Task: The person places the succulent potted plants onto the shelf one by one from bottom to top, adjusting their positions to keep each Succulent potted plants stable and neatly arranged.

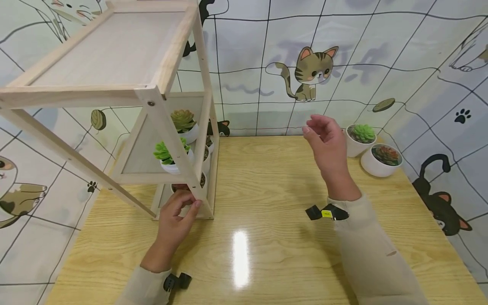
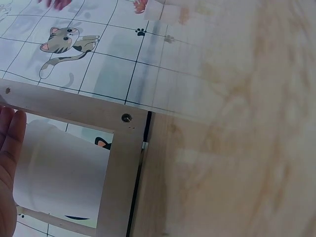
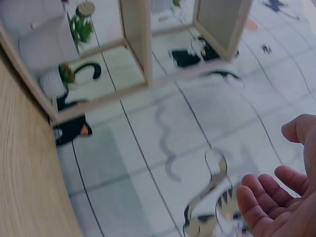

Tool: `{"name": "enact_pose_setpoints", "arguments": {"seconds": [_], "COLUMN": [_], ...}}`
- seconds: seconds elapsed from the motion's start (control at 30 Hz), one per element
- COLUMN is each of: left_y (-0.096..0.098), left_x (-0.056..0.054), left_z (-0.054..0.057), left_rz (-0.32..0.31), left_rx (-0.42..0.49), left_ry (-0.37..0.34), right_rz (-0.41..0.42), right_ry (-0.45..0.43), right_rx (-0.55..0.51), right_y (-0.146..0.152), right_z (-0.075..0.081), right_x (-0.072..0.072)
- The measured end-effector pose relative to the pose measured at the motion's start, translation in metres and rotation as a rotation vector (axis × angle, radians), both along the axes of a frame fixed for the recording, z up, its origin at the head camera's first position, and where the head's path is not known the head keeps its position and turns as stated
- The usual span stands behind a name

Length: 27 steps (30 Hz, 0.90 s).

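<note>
A wooden rack [image 1: 164, 131] with several levels stands on the left side of the table. My left hand [image 1: 174, 220] is at its lowest level, thumb by the front post. In the left wrist view, the fingers [image 2: 9, 143] look fairly straight beside a white pot [image 2: 59, 170]; whether they touch it is unclear. From above, that potted succulent [image 1: 198, 181] is partly hidden behind the post. My right hand [image 1: 328, 148] hovers over the table's far right, holding nothing, its fingers loosely bent. Nearest to it are a green succulent [image 1: 362, 133] and a reddish succulent [image 1: 386, 155], both in white pots.
On the rack's middle level sit a bright green succulent [image 1: 164, 153] and a brownish-green succulent [image 1: 183, 120] in white pots. More pots stand lower, behind the rack's bars. A cat-patterned wall covering [image 1: 244, 55] encloses the wooden table [image 1: 267, 186] behind and at both sides.
</note>
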<state>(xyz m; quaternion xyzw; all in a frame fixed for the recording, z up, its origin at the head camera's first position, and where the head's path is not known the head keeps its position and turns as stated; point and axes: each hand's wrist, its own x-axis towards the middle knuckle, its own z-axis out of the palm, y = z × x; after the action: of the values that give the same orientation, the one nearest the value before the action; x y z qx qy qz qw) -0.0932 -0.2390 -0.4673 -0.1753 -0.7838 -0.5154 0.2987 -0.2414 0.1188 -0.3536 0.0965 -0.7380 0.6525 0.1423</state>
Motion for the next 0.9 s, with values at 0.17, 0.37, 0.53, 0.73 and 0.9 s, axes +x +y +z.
{"name": "enact_pose_setpoints", "arguments": {"seconds": [0.17, 0.37, 0.53, 0.73, 0.9], "left_y": [0.001, 0.003, 0.003, 0.003, 0.003], "left_x": [0.001, 0.001, 0.001, 0.0, 0.0], "left_z": [0.0, 0.001, 0.002, 0.003, 0.003], "left_rz": [-0.004, -0.006, -0.004, -0.003, -0.001], "left_rx": [0.003, 0.006, 0.01, 0.018, 0.019], "left_ry": [0.014, 0.035, 0.05, 0.057, 0.016], "right_rz": [-0.174, -0.38, -0.489, -0.621, -0.706], "right_ry": [-0.046, -0.116, -0.16, -0.202, -0.202], "right_rx": [-0.075, -0.014, -0.053, 0.011, 0.034], "right_y": [0.039, 0.083, 0.114, 0.139, 0.155], "right_z": [-0.019, -0.032, -0.039, -0.045, -0.056], "right_x": [-0.006, -0.009, -0.01, -0.01, -0.009]}}
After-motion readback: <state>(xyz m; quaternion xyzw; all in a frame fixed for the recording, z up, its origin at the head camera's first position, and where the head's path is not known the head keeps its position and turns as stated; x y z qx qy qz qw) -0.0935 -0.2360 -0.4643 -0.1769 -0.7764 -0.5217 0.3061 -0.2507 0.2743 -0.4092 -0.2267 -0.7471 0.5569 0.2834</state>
